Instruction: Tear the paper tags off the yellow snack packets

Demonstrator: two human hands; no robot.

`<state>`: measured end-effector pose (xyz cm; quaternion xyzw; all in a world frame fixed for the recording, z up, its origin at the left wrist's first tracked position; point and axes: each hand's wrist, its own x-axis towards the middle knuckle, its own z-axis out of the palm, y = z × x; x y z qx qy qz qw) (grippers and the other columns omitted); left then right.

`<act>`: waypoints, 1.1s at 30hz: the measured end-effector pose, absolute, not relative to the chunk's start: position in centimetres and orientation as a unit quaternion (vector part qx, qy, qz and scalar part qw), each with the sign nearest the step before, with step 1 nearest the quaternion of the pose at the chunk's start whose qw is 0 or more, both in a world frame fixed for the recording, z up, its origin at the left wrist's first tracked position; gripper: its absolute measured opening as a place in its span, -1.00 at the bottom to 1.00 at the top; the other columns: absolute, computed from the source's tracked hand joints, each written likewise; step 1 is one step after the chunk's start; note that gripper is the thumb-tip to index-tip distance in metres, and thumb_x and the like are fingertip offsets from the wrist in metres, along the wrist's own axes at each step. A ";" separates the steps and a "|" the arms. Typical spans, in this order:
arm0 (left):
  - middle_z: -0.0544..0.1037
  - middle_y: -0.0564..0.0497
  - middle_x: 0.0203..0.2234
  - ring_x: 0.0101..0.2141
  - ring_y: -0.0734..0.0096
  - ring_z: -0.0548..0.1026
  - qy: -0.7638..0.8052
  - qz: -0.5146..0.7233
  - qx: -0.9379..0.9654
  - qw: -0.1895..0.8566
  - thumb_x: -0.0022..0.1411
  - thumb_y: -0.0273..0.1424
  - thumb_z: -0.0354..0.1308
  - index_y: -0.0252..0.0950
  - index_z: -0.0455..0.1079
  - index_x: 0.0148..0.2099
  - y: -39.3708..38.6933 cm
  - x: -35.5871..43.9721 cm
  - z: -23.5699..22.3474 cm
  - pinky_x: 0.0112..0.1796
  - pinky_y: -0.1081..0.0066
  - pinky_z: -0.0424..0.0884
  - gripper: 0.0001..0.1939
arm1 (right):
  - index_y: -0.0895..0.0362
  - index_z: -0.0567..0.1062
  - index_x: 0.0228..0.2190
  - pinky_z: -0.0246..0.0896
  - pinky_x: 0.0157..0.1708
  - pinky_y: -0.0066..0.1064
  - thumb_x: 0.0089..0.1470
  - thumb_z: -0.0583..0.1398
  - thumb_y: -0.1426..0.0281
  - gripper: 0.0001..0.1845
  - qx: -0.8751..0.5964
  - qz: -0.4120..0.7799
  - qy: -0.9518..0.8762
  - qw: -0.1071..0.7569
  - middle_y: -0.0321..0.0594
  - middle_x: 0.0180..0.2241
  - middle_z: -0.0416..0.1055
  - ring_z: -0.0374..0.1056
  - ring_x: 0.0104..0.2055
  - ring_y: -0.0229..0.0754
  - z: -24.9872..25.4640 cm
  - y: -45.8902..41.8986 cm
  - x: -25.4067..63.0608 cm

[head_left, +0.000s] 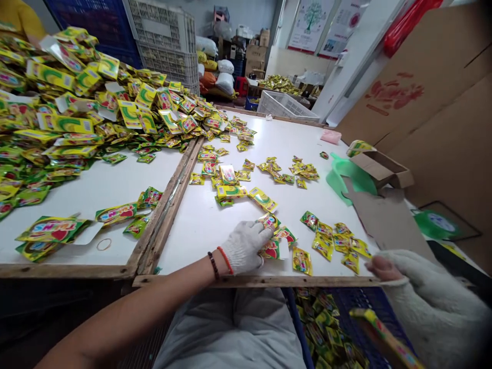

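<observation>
My left hand (248, 247), in a white knit glove, rests on the table with its fingers curled over a small yellow packet (269, 221). Beside and partly under it lies a small green, red and yellow box (272, 249) with a white flap sticking out. My right hand (426, 302), gloved with a bare thumb tip showing, is blurred at the lower right beyond the table edge. Just below it is a blurred slim yellow box (384, 335) above a blue crate (378, 302); whether the hand grips it is unclear. Loose packets (325, 241) lie between the hands.
A large heap of yellow boxes and packets (69, 113) covers the left table. A wooden strip (172, 205) divides the tabletops. At right are a green scoop (346, 177), an opened carton (384, 166) and a large cardboard box (430, 87). Another person's yellow sleeve (19, 20) shows far left.
</observation>
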<state>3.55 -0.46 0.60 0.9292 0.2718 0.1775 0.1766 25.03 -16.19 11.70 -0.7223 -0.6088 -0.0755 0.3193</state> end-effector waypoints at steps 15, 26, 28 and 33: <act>0.46 -0.01 -0.25 -0.25 0.40 0.47 0.428 0.395 0.684 0.439 0.20 -0.44 0.03 -0.28 0.17 0.07 -3.4 -2.9 -2.4 -0.19 0.38 0.40 -0.63 | 0.15 0.40 -0.11 0.41 -0.24 -0.32 0.01 0.15 0.35 -0.64 -0.587 0.365 -0.524 0.498 -0.14 -0.19 0.52 0.45 -0.21 -0.09 -2.3 -7.5 12.8; 0.48 -0.02 -0.36 -0.30 0.38 0.44 0.377 0.378 0.748 0.395 0.18 -0.39 0.09 -0.34 0.42 -0.27 -2.7 -4.1 -1.2 -0.23 0.41 0.38 -0.87 | 0.13 0.49 -0.10 0.39 -0.10 -0.30 0.03 0.15 0.48 -0.65 -0.560 0.176 -0.619 0.521 -0.15 -0.15 0.51 0.45 -0.15 -0.10 -3.9 -8.3 13.3; 0.49 0.00 -0.40 -0.33 0.40 0.44 0.388 0.381 0.721 0.430 0.17 -0.39 0.11 -0.34 0.40 -0.30 -2.5 -3.8 -1.4 -0.26 0.43 0.39 -0.88 | 0.13 0.48 -0.06 0.40 -0.11 -0.31 0.05 0.14 0.50 -0.62 -0.554 0.137 -0.640 0.515 -0.15 -0.14 0.50 0.46 -0.15 -0.10 -4.2 -8.3 13.5; 0.53 -0.06 -0.23 -0.21 0.35 0.48 0.395 0.408 0.631 0.528 0.14 -0.38 0.13 -0.35 0.36 -0.15 -2.4 -2.9 -2.0 -0.17 0.38 0.42 -0.78 | 0.11 0.49 -0.08 0.43 -0.16 -0.32 0.06 0.13 0.50 -0.64 -0.556 0.110 -0.640 0.519 -0.16 -0.19 0.52 0.47 -0.18 -0.12 -4.1 -8.2 13.6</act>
